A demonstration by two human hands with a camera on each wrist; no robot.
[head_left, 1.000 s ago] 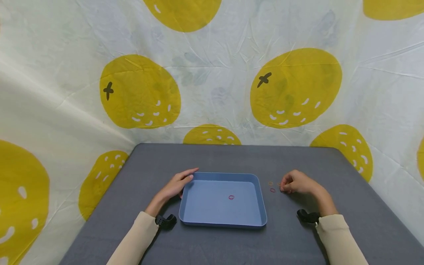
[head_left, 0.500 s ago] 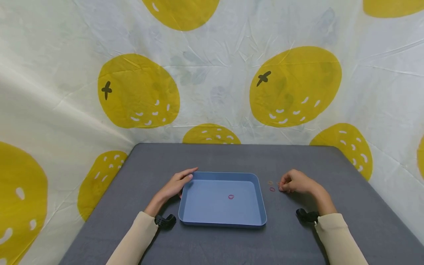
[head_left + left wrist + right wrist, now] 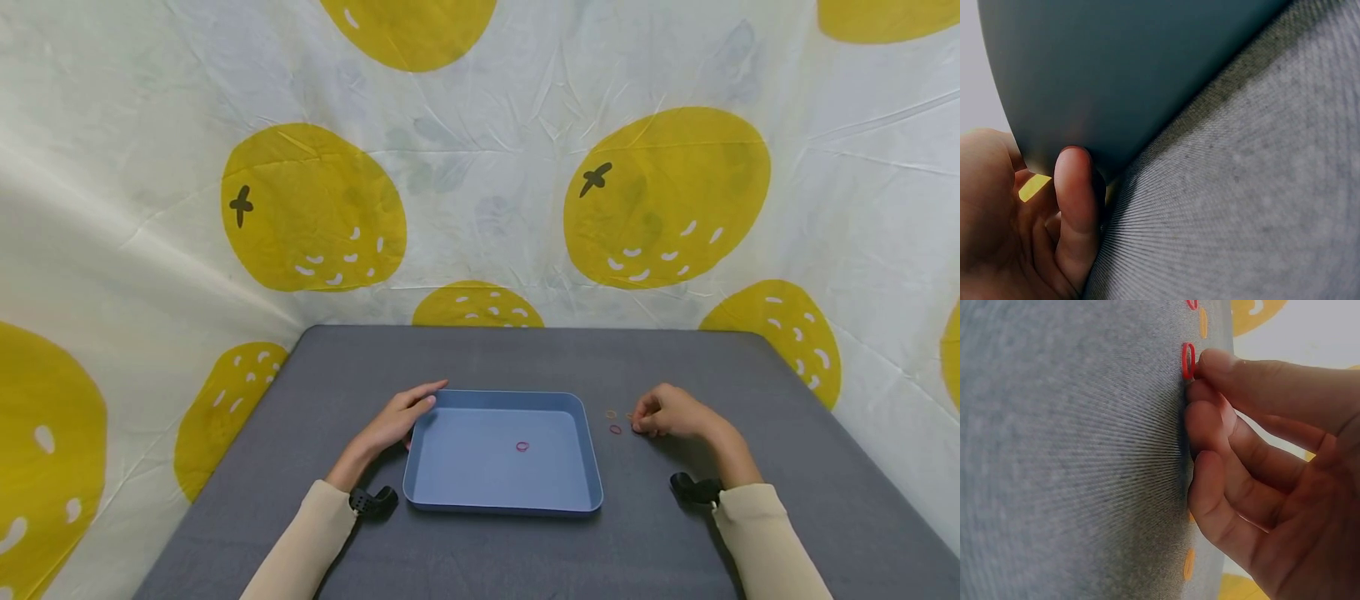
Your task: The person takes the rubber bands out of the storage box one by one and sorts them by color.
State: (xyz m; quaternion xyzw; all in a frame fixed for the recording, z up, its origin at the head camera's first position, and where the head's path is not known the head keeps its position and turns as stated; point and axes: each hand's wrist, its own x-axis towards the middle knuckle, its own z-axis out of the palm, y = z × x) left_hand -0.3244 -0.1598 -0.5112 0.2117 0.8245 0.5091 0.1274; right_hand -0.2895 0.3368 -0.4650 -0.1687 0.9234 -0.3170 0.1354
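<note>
A shallow blue tray point(image 3: 502, 492) lies on the grey cloth, one red rubber band point(image 3: 522, 447) inside it. At the tray's far left corner my left hand point(image 3: 393, 419) grips the rim, thumb over the edge; a finger point(image 3: 1075, 187) presses against the outer wall in the left wrist view. Right of the tray, my right hand point(image 3: 667, 412) is low over the cloth. Its thumb and forefinger pinch a red rubber band point(image 3: 1188, 360), seen in the right wrist view. Another red rubber band point(image 3: 615, 430) and an orange rubber band point(image 3: 611, 414) lie close by.
An orange rubber band point(image 3: 1189, 565) lies on the cloth beyond my right hand's lower fingers, hidden in the head view. Grey cloth point(image 3: 525, 558) covers the table. A white curtain point(image 3: 487, 208) with yellow fruit prints hangs behind its far edge.
</note>
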